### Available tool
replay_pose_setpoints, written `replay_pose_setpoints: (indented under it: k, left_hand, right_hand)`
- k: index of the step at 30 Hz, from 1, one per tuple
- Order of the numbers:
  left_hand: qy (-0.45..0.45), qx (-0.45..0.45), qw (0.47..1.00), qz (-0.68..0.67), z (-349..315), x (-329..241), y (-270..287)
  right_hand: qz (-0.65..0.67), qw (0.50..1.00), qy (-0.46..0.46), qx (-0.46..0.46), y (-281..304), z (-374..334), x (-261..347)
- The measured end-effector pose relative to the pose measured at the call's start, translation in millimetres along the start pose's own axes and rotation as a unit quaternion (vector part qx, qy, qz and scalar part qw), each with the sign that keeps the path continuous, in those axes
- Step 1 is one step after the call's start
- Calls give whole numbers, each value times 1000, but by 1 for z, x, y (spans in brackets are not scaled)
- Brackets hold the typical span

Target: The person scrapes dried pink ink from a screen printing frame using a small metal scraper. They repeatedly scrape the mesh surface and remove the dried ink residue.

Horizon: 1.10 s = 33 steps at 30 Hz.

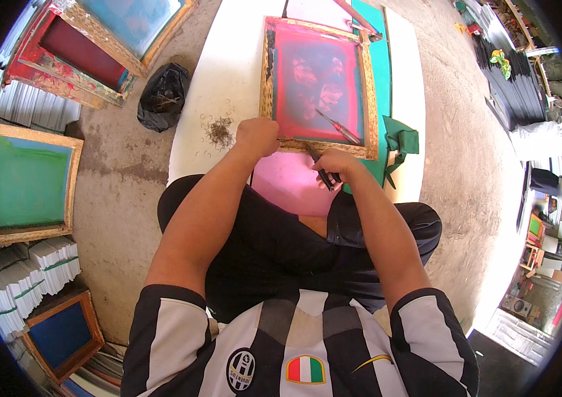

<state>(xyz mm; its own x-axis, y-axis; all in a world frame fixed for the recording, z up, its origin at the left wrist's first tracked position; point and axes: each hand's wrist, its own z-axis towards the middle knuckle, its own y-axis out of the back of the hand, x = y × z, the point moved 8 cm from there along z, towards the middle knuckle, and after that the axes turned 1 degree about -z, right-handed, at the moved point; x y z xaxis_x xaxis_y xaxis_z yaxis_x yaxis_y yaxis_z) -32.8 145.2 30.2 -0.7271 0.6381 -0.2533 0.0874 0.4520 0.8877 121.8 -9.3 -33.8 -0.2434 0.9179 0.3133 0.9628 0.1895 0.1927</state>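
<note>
A wooden screen-printing frame (371, 99) with a pink-edged, bluish mesh (294, 86) lies flat before me. My left hand (258, 137) is closed at its near left corner, gripping the wood; the fingertips are hidden. In my right hand (340, 167) are black-handled pliers (313, 154), their jaws against the near bar of the frame. Across the mesh's near right part rests a screwdriver (344, 131) with a reddish handle. Left of my left hand is a small heap of bent staples (218, 132), with more scattered around it.
A hammer (367, 28) lies beyond the frame's far right corner. Green cloth (401, 140) bunches at the right, over white and green boards. A black plastic bag (163, 96) sits on the concrete floor. Other screens, including a green one (29, 182), lean at the left beside stacked white strips (13, 291).
</note>
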Motion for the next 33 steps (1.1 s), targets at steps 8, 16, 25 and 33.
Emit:
replay_pose_setpoints:
  k: [8, 16, 25, 33]
  left_hand:
    - [1, 6, 1000, -9, 2, -2, 1]
    - [-2, 14, 1000, -8, 7, 1, -6]
    - [3, -4, 1000, 9, 1, -2, -5]
    - [-178, -75, 981, -2, -10, -34, -11]
  right_hand:
    - [-26, 996, 48, -69, -11, -6, 10]
    - [-81, 966, 95, -228, -17, 1, 2]
    - [-41, 944, 164, -285, -26, 19, -15]
    - [-25, 901, 304, -309, -41, 19, -29]
